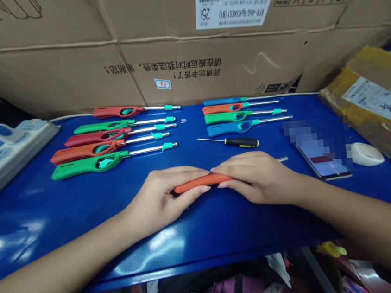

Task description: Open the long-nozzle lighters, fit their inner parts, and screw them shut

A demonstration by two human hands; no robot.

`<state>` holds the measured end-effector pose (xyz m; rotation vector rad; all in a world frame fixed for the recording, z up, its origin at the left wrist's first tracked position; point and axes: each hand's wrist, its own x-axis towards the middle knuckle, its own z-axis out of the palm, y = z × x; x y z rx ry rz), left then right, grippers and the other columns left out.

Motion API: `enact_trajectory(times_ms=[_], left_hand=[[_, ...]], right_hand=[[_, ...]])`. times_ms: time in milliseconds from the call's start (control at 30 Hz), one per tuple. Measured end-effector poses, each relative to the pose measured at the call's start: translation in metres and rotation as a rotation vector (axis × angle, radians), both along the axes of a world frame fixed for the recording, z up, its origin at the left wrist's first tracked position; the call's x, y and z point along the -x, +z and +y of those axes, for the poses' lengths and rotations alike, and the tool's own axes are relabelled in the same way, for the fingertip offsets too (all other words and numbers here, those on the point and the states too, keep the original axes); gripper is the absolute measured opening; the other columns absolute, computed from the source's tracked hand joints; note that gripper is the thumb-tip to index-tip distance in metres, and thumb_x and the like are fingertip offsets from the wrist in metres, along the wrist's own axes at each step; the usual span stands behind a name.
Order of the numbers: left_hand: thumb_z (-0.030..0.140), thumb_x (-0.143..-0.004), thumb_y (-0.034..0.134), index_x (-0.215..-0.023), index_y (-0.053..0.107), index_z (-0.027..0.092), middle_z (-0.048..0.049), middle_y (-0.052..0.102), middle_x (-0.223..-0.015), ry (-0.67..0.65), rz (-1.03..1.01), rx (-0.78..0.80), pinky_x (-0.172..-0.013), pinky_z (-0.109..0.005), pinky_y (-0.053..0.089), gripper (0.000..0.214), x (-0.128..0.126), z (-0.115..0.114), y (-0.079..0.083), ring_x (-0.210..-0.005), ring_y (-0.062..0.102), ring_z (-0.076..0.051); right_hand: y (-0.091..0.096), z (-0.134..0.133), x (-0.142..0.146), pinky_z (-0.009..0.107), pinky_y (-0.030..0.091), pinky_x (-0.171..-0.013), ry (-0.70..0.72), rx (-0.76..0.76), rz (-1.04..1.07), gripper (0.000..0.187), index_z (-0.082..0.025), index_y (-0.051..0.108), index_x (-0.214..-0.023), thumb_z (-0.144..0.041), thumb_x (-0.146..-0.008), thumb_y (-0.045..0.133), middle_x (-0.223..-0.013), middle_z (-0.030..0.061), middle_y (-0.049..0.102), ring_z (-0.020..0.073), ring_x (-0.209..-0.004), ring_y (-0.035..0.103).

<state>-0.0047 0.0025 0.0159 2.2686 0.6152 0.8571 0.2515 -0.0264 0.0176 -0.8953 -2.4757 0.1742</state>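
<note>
Between both hands is an orange long-neck lighter [202,181], held level just above the front of the blue table. My left hand [168,191] is closed round its handle end, thumb along the near side. Wrapped over the other end is my right hand [254,175], and the tip of a metal tube [282,159] shows beyond it. Most of the lighter's trigger part is hidden by the fingers. Just beyond the hands lies a black and yellow screwdriver [242,142], its shaft pointing left.
Several long-neck lighters lie in a left group, including a green one [79,168], and a right group with a blue one [228,128]. Small screws [183,120] sit between. A phone [322,156], white mouse [366,153], taped parcel [375,95], power strip [14,147] and large carton [178,50] surround them.
</note>
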Motion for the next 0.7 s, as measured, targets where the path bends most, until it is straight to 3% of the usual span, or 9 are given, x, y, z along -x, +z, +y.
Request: enact_trajectory(times_ms=[167,400,533,700], left_hand=[[0.020,-0.094,0.069,-0.118,0.075,0.017,-0.0040,0.079,-0.115,-0.007,-0.001,0.037,-0.097,-0.019,0.056,0.025,-0.002,0.001,-0.001,-0.105,0.074,-0.015],[0.025,-0.095,0.068,-0.110,0.077,0.018,-0.0032,0.080,-0.109,0.148,-0.020,0.080,-0.091,-0.019,0.058,0.019,0.006,0.010,0.007,-0.098,0.076,-0.015],[0.023,-0.092,0.071,-0.106,0.078,0.018,-0.0020,0.081,-0.102,0.128,0.009,-0.039,-0.085,-0.018,0.058,0.016,0.010,0.011,0.010,-0.089,0.076,-0.013],[0.025,-0.090,0.074,-0.111,0.076,0.017,-0.0037,0.080,-0.100,-0.012,0.139,-0.224,-0.078,-0.018,0.057,0.023,0.011,0.015,0.009,-0.083,0.075,-0.013]], right_hand=[[0.001,0.001,0.000,0.031,0.058,-0.087,-0.009,0.017,0.008,0.024,-0.014,0.073,-0.112,-0.029,-0.103,0.056,-0.107,0.0064,0.080,0.0199,-0.096,0.076],[0.010,0.004,-0.010,0.037,0.056,-0.074,-0.152,-0.032,-0.179,0.028,-0.012,0.074,-0.111,-0.031,-0.102,0.056,-0.101,0.0101,0.079,0.0265,-0.089,0.076],[0.012,-0.001,-0.008,0.034,0.053,-0.070,-0.109,0.008,-0.168,0.033,-0.013,0.075,-0.098,-0.034,-0.104,0.051,-0.088,0.0080,0.077,0.0224,-0.078,0.073],[0.012,-0.002,-0.004,0.035,0.051,-0.076,-0.091,0.062,-0.232,0.035,-0.014,0.074,-0.101,-0.036,-0.106,0.048,-0.091,0.0083,0.076,0.0229,-0.083,0.072]])
